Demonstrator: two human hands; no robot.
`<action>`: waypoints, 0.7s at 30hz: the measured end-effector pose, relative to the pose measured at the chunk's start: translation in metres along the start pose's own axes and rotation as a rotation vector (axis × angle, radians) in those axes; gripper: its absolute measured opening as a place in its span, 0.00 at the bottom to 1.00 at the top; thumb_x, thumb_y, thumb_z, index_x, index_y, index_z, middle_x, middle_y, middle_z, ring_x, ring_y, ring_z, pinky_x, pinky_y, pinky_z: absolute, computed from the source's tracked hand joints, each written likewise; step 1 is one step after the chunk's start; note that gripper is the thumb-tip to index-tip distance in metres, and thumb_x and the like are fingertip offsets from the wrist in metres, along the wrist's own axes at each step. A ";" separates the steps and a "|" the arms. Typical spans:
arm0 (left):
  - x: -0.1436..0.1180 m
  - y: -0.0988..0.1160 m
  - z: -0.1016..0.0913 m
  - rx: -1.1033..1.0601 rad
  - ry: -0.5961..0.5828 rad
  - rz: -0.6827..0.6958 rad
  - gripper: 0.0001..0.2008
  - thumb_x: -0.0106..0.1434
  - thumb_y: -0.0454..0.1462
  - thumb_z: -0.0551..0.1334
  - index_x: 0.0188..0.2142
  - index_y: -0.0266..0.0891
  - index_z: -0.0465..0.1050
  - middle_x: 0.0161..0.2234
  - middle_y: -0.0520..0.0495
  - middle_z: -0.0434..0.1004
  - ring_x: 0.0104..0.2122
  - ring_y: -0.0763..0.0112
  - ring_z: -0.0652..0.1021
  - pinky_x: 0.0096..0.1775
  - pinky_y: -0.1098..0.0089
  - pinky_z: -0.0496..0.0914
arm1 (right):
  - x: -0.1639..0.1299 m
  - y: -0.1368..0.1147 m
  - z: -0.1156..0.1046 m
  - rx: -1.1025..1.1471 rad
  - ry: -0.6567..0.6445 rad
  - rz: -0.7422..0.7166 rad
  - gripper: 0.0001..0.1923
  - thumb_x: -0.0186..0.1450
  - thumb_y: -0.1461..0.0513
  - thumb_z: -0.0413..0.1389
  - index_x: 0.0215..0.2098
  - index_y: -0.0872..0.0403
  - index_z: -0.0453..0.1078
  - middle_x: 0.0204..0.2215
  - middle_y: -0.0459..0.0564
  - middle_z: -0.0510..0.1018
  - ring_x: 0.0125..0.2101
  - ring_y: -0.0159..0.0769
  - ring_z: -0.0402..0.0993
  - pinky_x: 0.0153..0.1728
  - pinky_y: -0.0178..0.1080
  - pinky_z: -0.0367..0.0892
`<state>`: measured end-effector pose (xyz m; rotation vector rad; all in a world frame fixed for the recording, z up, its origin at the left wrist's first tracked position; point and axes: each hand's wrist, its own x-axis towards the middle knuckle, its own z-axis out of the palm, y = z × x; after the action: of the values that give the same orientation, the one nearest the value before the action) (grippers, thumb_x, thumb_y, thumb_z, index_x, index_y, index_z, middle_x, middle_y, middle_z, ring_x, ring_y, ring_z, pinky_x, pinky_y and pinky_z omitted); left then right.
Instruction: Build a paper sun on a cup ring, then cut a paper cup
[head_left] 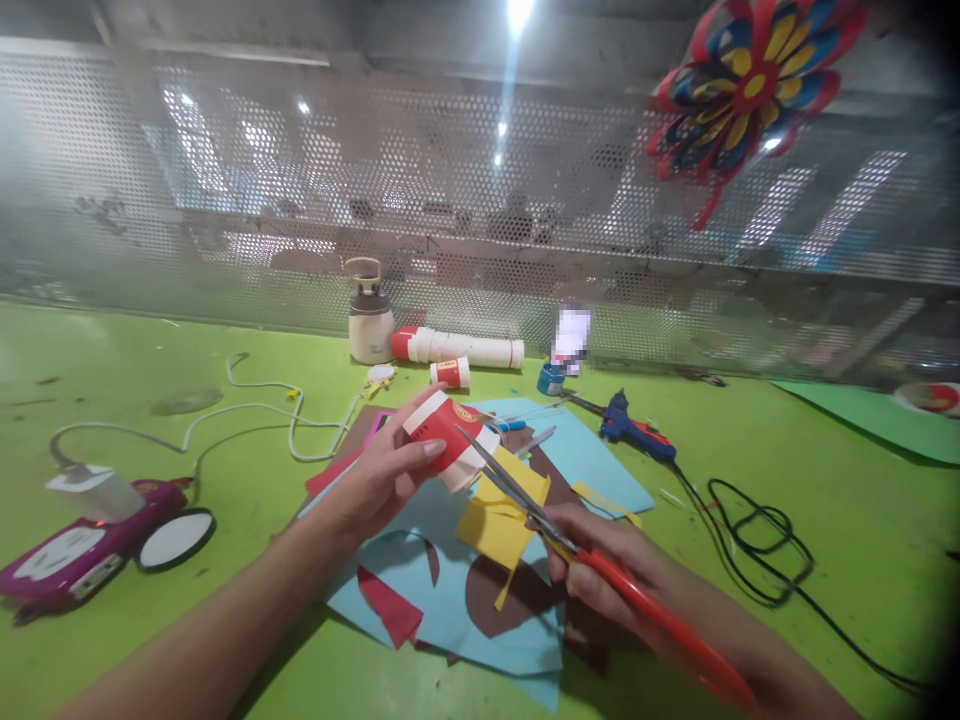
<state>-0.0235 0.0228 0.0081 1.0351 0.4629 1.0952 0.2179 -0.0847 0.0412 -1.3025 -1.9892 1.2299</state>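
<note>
A red and white paper cup (442, 437) lies tilted in my left hand (390, 460), thumb on its near side and fingers behind. My right hand (600, 560) grips a pair of scissors (645, 600) with long red handles. Their slightly parted grey blades point up and left, tips at the cup's right side; whether they touch it I cannot tell. Beneath both hands are a light blue paper sheet (442, 620) with cut-outs, yellow paper pieces (499, 520) and a red paper scrap (390, 605).
A blue glue gun (634, 430) with a looped black cord lies at right. Behind stand a white pump bottle (370, 330), a row of stacked cups (465, 348) and another small cup (450, 373). A purple power strip (90, 545) with a white charger is at left. Mesh runs along the back.
</note>
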 end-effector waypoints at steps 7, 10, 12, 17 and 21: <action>-0.002 0.004 0.004 0.004 -0.020 -0.029 0.36 0.59 0.32 0.63 0.65 0.48 0.53 0.51 0.44 0.77 0.46 0.60 0.78 0.49 0.61 0.71 | 0.000 0.007 0.000 0.112 -0.049 0.006 0.19 0.69 0.47 0.47 0.43 0.53 0.62 0.33 0.46 0.63 0.26 0.27 0.58 0.24 0.29 0.60; -0.002 0.003 0.004 0.004 -0.019 -0.039 0.36 0.59 0.32 0.64 0.65 0.48 0.53 0.52 0.43 0.76 0.45 0.60 0.79 0.50 0.62 0.71 | 0.000 0.006 0.001 0.053 -0.021 -0.006 0.21 0.68 0.46 0.47 0.45 0.53 0.63 0.32 0.47 0.64 0.28 0.29 0.58 0.25 0.30 0.59; -0.002 0.002 0.004 0.005 -0.027 -0.039 0.35 0.59 0.33 0.64 0.64 0.46 0.54 0.52 0.42 0.76 0.46 0.59 0.79 0.50 0.61 0.71 | -0.001 0.005 0.003 0.051 -0.004 0.005 0.21 0.68 0.45 0.47 0.47 0.53 0.63 0.32 0.47 0.65 0.28 0.29 0.60 0.26 0.31 0.60; -0.002 0.000 0.003 -0.018 -0.060 -0.035 0.31 0.59 0.33 0.64 0.62 0.43 0.60 0.51 0.40 0.77 0.48 0.56 0.78 0.50 0.59 0.71 | -0.001 0.004 0.005 0.043 0.037 0.005 0.23 0.67 0.44 0.48 0.47 0.53 0.64 0.32 0.47 0.66 0.30 0.31 0.61 0.29 0.33 0.61; -0.002 0.000 0.005 -0.022 -0.062 -0.038 0.27 0.60 0.32 0.63 0.59 0.40 0.65 0.50 0.39 0.78 0.47 0.57 0.78 0.49 0.61 0.71 | 0.000 0.004 0.005 0.013 0.017 0.022 0.24 0.67 0.44 0.47 0.48 0.53 0.64 0.33 0.49 0.67 0.31 0.33 0.63 0.28 0.33 0.62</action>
<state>-0.0203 0.0185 0.0100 1.0338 0.4184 1.0292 0.2163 -0.0866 0.0350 -1.3280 -1.9575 1.2358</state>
